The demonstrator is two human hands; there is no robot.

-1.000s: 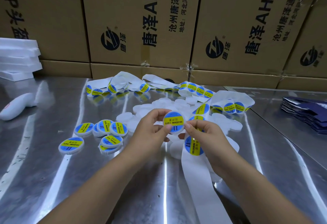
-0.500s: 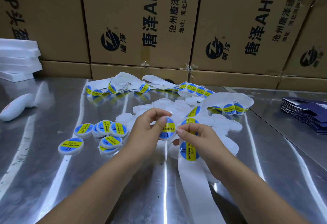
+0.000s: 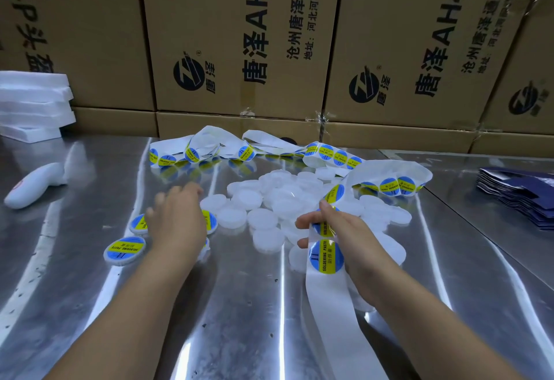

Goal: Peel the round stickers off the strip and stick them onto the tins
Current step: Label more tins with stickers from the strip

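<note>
Now the right hand (image 3: 350, 235) holds the long white paper backing strip (image 3: 329, 313) above the shiny steel desk (image 3: 239, 328), its thumb and fingers (image 3: 304, 224) pinching the strip at one of the round stickers (image 3: 326, 256). Each sticker is a blue disc crossed by a yellow band printed "SOLDERING PASTE". One sits full-face just below the pinch, another curls under the thumb, and below them the strip hangs bare and white toward the near edge. Beyond the hand the strip loops away to the right and back along the far side of the desk, with more stickers on it in short rows.

The left hand (image 3: 177, 226) is blurred, palm down, fingers (image 3: 183, 192) spread and gripping nothing, over a small group of flat round white tins already labelled (image 3: 124, 249). Whether it touches them I cannot tell. A heap of plain white tins (image 3: 263, 219) lies between the hands and reaches back under the strip.

Brown cardboard boxes (image 3: 239, 34) with black print wall off the back. White foam slabs (image 3: 33, 103) are stacked at far left, near a white handheld tool (image 3: 33, 184), and a pile of dark blue flat cartons (image 3: 515, 196) lies at far right.
</note>
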